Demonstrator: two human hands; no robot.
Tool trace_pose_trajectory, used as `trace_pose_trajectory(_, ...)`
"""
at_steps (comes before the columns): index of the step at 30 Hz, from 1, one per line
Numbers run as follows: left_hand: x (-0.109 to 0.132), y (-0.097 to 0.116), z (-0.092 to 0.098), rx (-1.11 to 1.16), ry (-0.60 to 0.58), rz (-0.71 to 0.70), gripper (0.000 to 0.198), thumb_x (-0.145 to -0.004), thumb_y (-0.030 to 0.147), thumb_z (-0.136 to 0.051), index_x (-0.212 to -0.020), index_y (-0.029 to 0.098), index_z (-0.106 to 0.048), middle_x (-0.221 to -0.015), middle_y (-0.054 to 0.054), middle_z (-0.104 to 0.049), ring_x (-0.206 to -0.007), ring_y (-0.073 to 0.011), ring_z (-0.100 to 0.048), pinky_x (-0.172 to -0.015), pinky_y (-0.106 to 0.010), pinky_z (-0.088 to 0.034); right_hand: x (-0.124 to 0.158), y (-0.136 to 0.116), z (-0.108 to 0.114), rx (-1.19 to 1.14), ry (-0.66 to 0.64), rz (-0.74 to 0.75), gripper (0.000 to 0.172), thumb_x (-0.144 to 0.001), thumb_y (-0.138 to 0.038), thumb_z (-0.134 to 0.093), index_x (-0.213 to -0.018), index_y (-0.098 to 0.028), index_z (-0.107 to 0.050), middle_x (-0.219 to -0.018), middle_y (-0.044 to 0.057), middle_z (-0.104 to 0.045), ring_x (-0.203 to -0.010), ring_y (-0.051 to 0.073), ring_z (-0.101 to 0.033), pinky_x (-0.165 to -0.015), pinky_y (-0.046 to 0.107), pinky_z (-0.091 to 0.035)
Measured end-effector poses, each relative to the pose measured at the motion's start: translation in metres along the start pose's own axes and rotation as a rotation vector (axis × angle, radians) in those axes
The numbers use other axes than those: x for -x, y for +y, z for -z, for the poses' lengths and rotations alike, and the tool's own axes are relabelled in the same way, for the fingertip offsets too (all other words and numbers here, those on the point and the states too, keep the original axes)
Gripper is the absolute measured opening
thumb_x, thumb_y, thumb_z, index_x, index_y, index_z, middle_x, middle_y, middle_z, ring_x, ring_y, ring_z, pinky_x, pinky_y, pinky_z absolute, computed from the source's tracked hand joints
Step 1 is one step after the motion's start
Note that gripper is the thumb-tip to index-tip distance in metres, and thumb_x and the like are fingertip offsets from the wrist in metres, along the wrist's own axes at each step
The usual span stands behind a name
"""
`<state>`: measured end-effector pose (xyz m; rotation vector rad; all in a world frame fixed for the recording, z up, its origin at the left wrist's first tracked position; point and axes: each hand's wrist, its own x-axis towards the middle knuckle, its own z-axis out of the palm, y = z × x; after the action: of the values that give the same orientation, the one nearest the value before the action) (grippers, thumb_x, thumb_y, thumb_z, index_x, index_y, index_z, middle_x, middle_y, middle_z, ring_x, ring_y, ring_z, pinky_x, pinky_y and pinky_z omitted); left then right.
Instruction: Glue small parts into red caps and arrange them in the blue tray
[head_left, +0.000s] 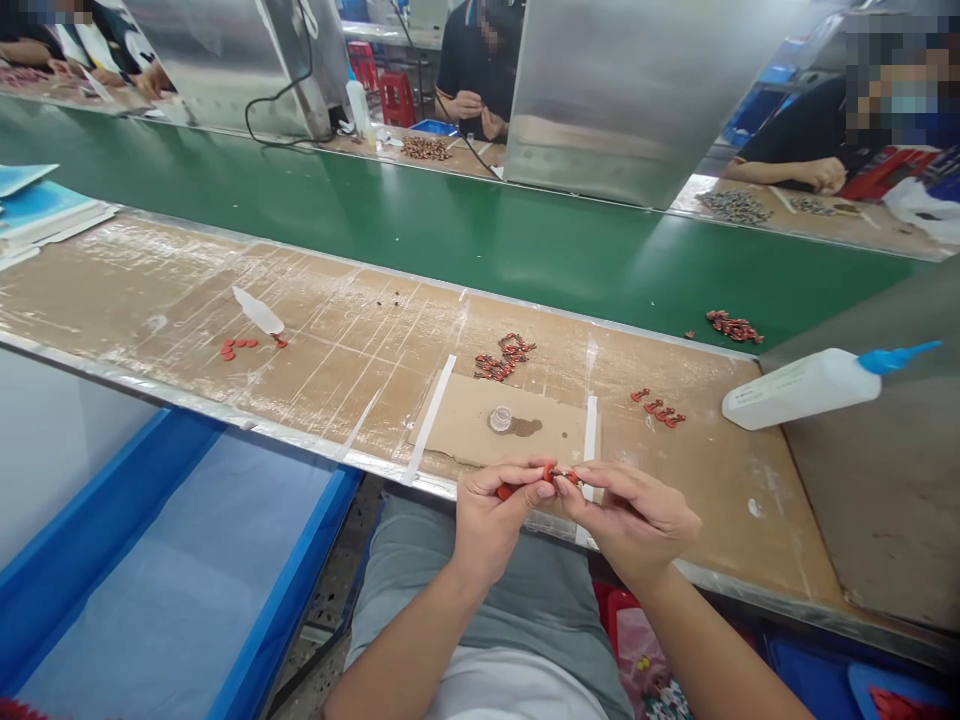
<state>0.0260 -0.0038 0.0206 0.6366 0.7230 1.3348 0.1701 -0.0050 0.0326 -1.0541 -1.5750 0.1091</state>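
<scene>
My left hand (491, 515) is closed with a small red disc-like piece (549, 471) pinched at its fingertips. Another bit of red shows lower between its fingers. Close against it, my right hand (637, 515) pinches a small red and dark part (571, 477), and the two pieces meet or nearly meet at the fingertips. Both hands are over the bench's front edge. Just beyond them lies a cardboard sheet (465, 415) taped down with white strips, bearing a small clear cup (500, 418) beside a dark wet stain. Fingers partly hide both held pieces.
Red and dark parts lie in a pile (502, 358) and a short row (658, 409). Red discs (229, 348) sit left, near a white spatula-like strip (259, 312). A white bottle (806, 388) leans by the metal panel. Behind runs a green belt (420, 225); co-workers sit beyond.
</scene>
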Motion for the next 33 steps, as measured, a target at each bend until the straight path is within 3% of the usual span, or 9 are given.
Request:
trace_pose_trajectory(10, -0.002, -0.015, -0.016, -0.022, -0.050, 0.023, 0.011, -0.067, 0.019, -0.084, -0.076, 0.022, -0.078, -0.092, -0.006, -0.076, -0.088, -0.0187, -0.071, -0.085, -0.033, -0.058, 0.013, 0.004, 0.015, -0.041, 0.112, -0.172, 0.030, -0.065, -0.011, -0.082, -0.090, -0.026, -0.075, -0.077, 0.001, -0.076, -0.060, 0.018, -0.070, -0.054, 0.029, -0.059)
trace_pose_trajectory(17, 0.003, -0.018, -0.028, -0.066, -0.055, 0.000, 0.015, -0.069, 0.017, -0.082, -0.082, 0.023, -0.079, -0.095, -0.005, -0.076, -0.094, -0.0191, -0.070, -0.088, -0.032, -0.057, 0.019, 0.003, 0.021, -0.143, 0.186, -0.260, 0.032, -0.067, -0.010, -0.082, -0.094, -0.027, -0.075, -0.083, 0.002, -0.077, -0.067, 0.019, -0.074, -0.063, 0.032, -0.063)
trace_pose_trajectory(28, 0.003, -0.029, -0.031, -0.103, -0.049, 0.032, 0.015, -0.068, 0.020, -0.083, -0.083, 0.020, -0.079, -0.097, -0.008, -0.075, -0.096, -0.0219, -0.069, -0.090, -0.037, -0.056, 0.027, 0.009, 0.025, -0.206, 0.227, -0.363, 0.029, -0.068, -0.011, -0.082, -0.093, -0.025, -0.076, -0.085, 0.002, -0.077, -0.070, 0.018, -0.074, -0.069, 0.030, -0.064)
trace_pose_trajectory(33, 0.002, -0.039, -0.036, -0.071, -0.074, 0.064, 0.020, -0.068, 0.018, -0.083, -0.087, 0.020, -0.079, -0.099, -0.008, -0.076, -0.095, -0.0204, -0.070, -0.085, -0.032, -0.057, 0.027, 0.013, 0.032, -0.248, 0.273, -0.563, 0.021, -0.067, -0.021, -0.085, -0.086, -0.021, -0.075, -0.080, 0.004, -0.077, -0.066, 0.019, -0.073, -0.063, 0.029, -0.064)
